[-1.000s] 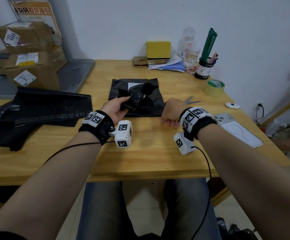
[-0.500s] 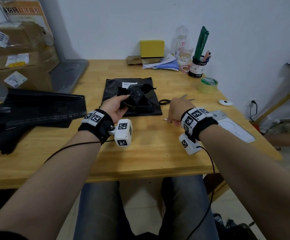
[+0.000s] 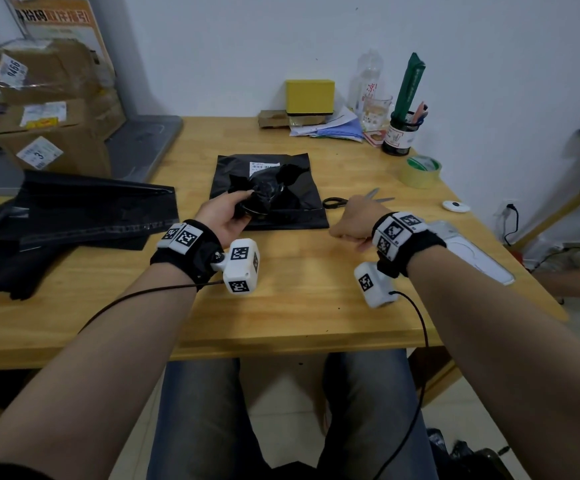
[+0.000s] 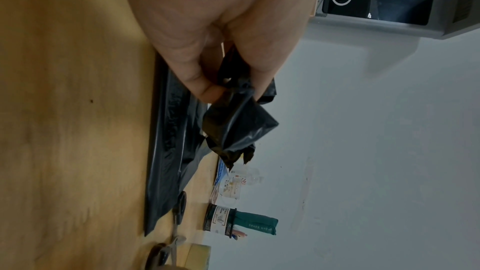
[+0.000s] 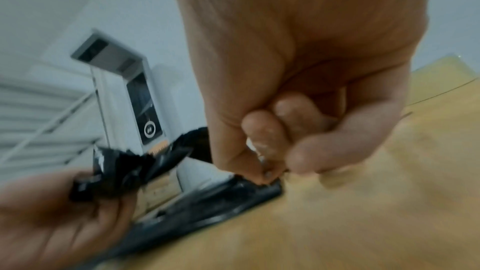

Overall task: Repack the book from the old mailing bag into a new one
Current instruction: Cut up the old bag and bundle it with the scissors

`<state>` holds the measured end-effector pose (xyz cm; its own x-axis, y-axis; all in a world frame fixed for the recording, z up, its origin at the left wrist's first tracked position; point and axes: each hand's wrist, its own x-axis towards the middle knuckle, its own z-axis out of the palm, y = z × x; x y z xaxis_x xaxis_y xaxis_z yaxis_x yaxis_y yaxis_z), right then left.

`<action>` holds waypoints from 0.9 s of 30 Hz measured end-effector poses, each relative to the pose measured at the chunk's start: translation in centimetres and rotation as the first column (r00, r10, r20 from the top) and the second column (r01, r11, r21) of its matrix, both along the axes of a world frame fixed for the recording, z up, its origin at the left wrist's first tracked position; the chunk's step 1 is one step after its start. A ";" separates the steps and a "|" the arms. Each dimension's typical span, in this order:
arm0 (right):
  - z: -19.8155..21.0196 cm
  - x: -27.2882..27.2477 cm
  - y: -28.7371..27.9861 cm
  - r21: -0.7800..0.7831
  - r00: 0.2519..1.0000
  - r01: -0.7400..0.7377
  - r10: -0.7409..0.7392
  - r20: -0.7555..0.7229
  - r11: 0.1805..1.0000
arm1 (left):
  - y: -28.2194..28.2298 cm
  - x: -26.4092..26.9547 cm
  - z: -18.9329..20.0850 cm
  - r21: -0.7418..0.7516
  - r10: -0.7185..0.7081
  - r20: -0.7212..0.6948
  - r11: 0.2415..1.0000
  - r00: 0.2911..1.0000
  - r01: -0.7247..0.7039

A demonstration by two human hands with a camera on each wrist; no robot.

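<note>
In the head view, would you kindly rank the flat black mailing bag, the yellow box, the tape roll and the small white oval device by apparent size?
1. flat black mailing bag
2. yellow box, though it stands farther back
3. tape roll
4. small white oval device

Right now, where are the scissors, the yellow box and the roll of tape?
black-handled metal scissors (image 3: 337, 201), head view, on the black handle loop
yellow rectangular box (image 3: 310, 95), head view, on its front face
yellowish roll of tape (image 3: 420, 173), head view, on its outer side
</note>
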<state>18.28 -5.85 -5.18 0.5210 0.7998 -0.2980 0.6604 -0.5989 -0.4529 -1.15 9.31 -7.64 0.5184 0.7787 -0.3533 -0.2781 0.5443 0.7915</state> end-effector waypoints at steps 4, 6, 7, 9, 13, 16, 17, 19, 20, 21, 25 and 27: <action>2.8 -1.0 1.0 0.314 0.967 0.115 -0.035 -0.251 0.942 | -0.1 -0.3 -0.2 0.024 0.028 -0.039 0.999 0.999 -0.027; 4.4 -2.3 1.9 0.420 0.953 0.113 0.021 -0.302 0.900 | -0.7 -0.1 -0.1 0.072 0.016 -0.064 0.997 0.998 -0.012; 5.1 -3.1 2.4 0.455 0.949 0.101 0.052 -0.312 0.885 | -1.3 0.1 0.1 0.100 0.004 -0.063 0.995 0.998 0.003; 5.7 -4.6 3.7 0.485 0.953 0.061 0.094 -0.289 0.872 | -2.1 0.5 0.5 0.152 -0.029 -0.049 0.988 0.998 0.036; 5.4 -6.2 5.9 0.402 0.985 0.003 0.067 -0.161 0.916 | -2.3 0.4 1.5 0.157 -0.082 0.005 0.984 0.997 0.080; 4.9 -6.7 6.9 0.365 0.990 -0.030 0.079 -0.119 0.930 | -1.8 -0.4 2.0 0.086 -0.119 0.061 0.990 0.991 0.114; 4.9 -6.9 7.0 0.346 0.990 -0.061 0.100 -0.097 0.936 | -1.6 -0.6 1.9 0.065 -0.122 0.078 0.991 0.989 0.117; 4.8 -7.3 7.3 0.299 0.987 -0.134 0.155 -0.047 0.945 | -1.1 -1.0 1.6 0.060 -0.126 0.079 0.991 0.989 0.121; 4.7 -7.5 7.5 0.279 0.984 -0.165 0.178 -0.023 0.946 | -0.9 -1.1 1.4 0.075 -0.135 0.068 0.989 0.989 0.129; 4.8 -7.6 7.6 0.261 0.979 -0.196 0.202 0.002 0.945 | -0.7 -1.2 1.1 0.090 -0.140 0.052 0.987 0.989 0.135; 4.9 -8.1 7.9 0.211 0.942 -0.335 0.334 0.041 0.918 | 0.3 -1.9 0.3 0.110 -0.129 -0.021 0.985 0.991 0.130; 4.8 -8.3 7.8 0.217 0.925 -0.371 0.379 0.007 0.903 | 0.8 -2.5 0.1 0.100 -0.110 -0.062 0.988 0.992 0.116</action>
<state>10.03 1.93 -0.42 0.1625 0.9802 -0.1135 0.7991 -0.1982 -0.5676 -3.61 10.10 -7.54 0.5870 0.7500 -0.3049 -0.1728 0.4840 0.8578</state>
